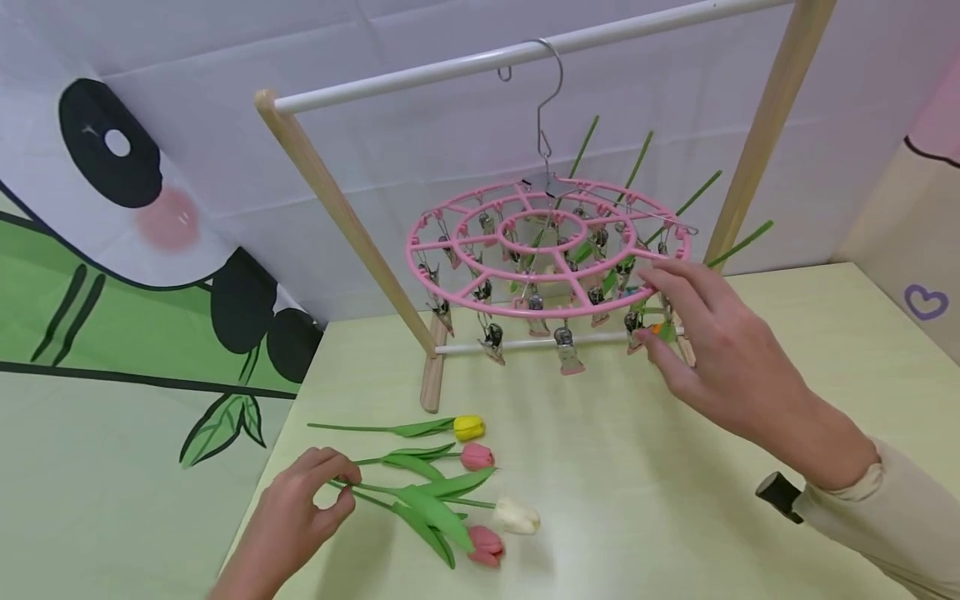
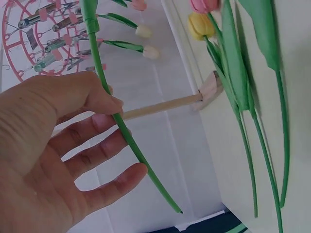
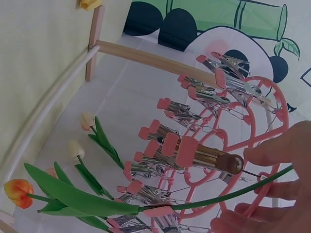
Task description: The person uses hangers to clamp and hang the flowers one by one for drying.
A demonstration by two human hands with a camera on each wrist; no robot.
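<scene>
In the head view, my left hand point(image 1: 300, 504) pinches a green stem point(image 2: 129, 136) between thumb and index finger, with the other fingers loosely spread. It belongs to a white tulip point(image 1: 517, 517) raised over the table. My right hand point(image 1: 727, 350) is at the front right rim of a round pink clip hanger point(image 1: 480, 300), fingers over the rim and thumb below beside a metal clip point(image 3: 209, 155). Several tulips hang head down from the clips, stems poking up through the rings. An orange tulip point(image 3: 19, 193) hangs nearest the right hand.
A yellow tulip point(image 1: 468, 427), a pink tulip point(image 1: 477, 457) and another pink tulip point(image 1: 486, 546) lie on the pale table point(image 1: 600, 500). The hanger's hook point(image 1: 558, 75) hangs from a white rail point(image 1: 420, 77) between wooden posts point(image 1: 352, 225). A printed cloth covers the back.
</scene>
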